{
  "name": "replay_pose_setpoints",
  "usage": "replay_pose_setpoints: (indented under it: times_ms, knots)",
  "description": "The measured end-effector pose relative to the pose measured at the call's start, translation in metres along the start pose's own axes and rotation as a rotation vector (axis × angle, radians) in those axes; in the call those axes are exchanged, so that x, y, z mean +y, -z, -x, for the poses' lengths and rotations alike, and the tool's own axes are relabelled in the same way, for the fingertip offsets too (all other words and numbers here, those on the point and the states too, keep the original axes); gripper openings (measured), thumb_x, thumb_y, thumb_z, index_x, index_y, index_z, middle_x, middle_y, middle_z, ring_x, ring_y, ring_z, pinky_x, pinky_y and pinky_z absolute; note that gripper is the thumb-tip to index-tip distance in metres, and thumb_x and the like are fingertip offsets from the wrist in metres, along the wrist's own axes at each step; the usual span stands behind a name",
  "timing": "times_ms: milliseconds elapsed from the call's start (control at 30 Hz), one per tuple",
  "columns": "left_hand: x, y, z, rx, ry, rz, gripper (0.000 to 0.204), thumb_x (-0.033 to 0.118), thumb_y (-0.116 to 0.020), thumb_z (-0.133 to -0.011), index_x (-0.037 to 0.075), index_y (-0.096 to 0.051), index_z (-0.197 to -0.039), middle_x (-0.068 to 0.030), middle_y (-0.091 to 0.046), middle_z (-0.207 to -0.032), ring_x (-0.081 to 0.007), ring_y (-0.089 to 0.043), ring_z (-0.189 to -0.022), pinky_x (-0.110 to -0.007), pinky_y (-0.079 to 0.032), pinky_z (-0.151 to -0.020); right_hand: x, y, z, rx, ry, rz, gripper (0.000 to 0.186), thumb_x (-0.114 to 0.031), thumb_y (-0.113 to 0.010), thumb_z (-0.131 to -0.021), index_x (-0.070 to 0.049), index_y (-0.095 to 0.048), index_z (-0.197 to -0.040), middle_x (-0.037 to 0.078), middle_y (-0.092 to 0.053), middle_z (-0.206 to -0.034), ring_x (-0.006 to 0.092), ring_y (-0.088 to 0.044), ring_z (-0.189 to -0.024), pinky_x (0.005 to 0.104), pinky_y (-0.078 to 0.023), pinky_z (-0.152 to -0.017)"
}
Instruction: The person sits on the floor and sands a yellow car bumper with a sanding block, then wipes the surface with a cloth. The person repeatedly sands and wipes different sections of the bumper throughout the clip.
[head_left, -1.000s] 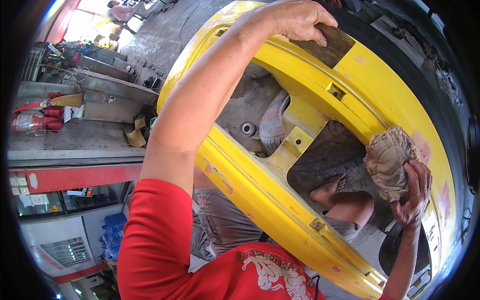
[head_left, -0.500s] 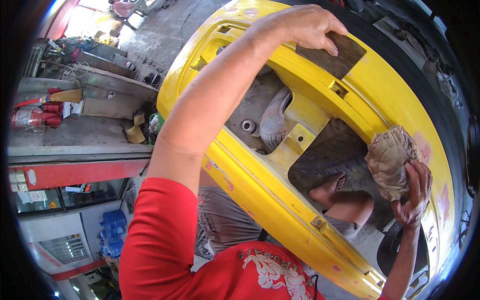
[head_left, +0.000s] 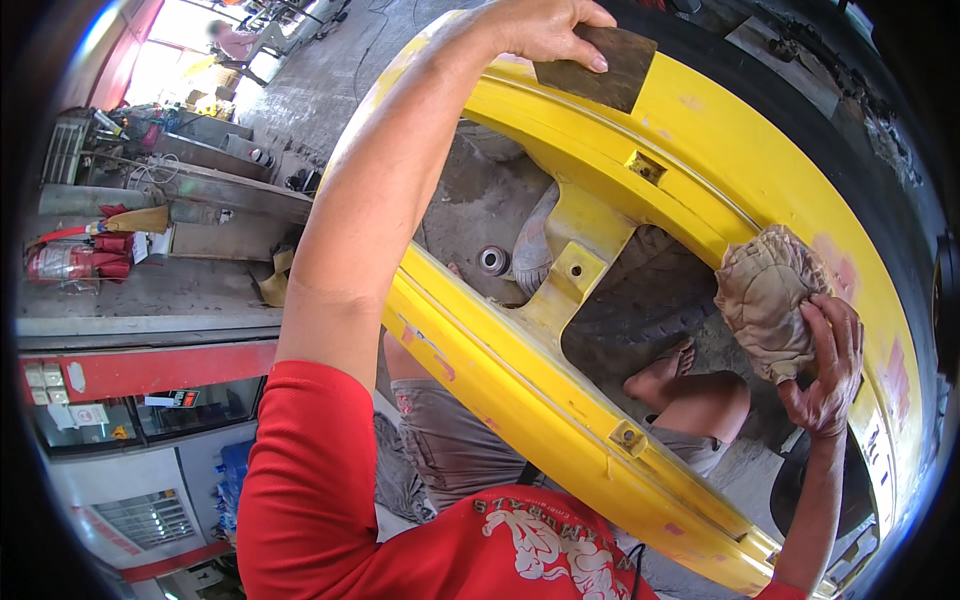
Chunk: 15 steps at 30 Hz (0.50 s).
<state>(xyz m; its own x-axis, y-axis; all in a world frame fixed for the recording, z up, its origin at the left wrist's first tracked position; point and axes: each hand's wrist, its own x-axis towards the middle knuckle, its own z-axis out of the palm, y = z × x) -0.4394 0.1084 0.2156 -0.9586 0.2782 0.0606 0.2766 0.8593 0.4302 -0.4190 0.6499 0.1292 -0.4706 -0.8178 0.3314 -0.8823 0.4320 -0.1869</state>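
Observation:
A yellow car bumper (head_left: 700, 130) with patches of dull pinkish paint lies across my lap and the space in front of me. At its far edge, my left hand (head_left: 550, 30) presses a dark brown sheet of sandpaper (head_left: 605, 72) against the painted face, thumb on top. On the right side, my right hand (head_left: 828, 365) grips a bunched beige cloth (head_left: 766, 300), which rests against the bumper's upper rim. Part of the left fingers is cut off by the picture's top edge.
Through the bumper's openings I see a small round can (head_left: 492, 261) and my bare foot (head_left: 672, 365). A black tyre (head_left: 760, 85) curves behind the bumper. To the left are a shelf with a brush (head_left: 135, 220), red bottles and a blue water container (head_left: 232, 470).
My left hand has slid the sandpaper up and left along the bumper's face. The cloth stays in my right hand at about the same spot. The whole view has shifted slightly.

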Motion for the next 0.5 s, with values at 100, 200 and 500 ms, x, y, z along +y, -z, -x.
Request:
replay_pose_setpoints:
  times_ms: [100,200,500]
  knots:
    - [0.007,0.0,-0.004,-0.049,0.051,0.012,0.03,0.016,-0.087,-0.082,-0.001,-0.074,-0.102,-0.015,-0.074,-0.084,-0.0196,-0.07,-0.081,-0.041,-0.053,-0.075,0.0,-0.001,0.0,0.001,-0.002,-0.001,0.083,-0.074,-0.057,-0.094,-0.001,-0.069,-0.132,0.022,-0.065,-0.136,0.0467,-0.062,-0.125,0.0578,-0.046,-0.109]
    - [0.012,-0.006,0.002,-0.018,0.047,0.023,0.027,0.014,-0.085,-0.084,-0.001,-0.074,-0.104,-0.0162,-0.076,-0.087,-0.0214,-0.072,-0.083,-0.041,-0.054,-0.077,0.001,-0.001,0.0,-0.004,-0.001,-0.001,0.084,-0.075,-0.056,-0.094,-0.001,-0.069,-0.132,0.023,-0.065,-0.137,0.0467,-0.061,-0.125,0.0577,-0.046,-0.109]
    - [0.025,-0.009,0.006,0.005,-0.011,-0.047,0.029,0.013,-0.084,-0.082,0.001,-0.076,-0.108,-0.0206,-0.077,-0.092,-0.0333,-0.076,-0.088,-0.046,-0.056,-0.081,0.0,0.0,-0.001,-0.011,0.009,0.014,0.084,-0.074,-0.058,-0.094,-0.001,-0.068,-0.134,0.023,-0.064,-0.139,0.047,-0.061,-0.126,0.058,-0.046,-0.109]
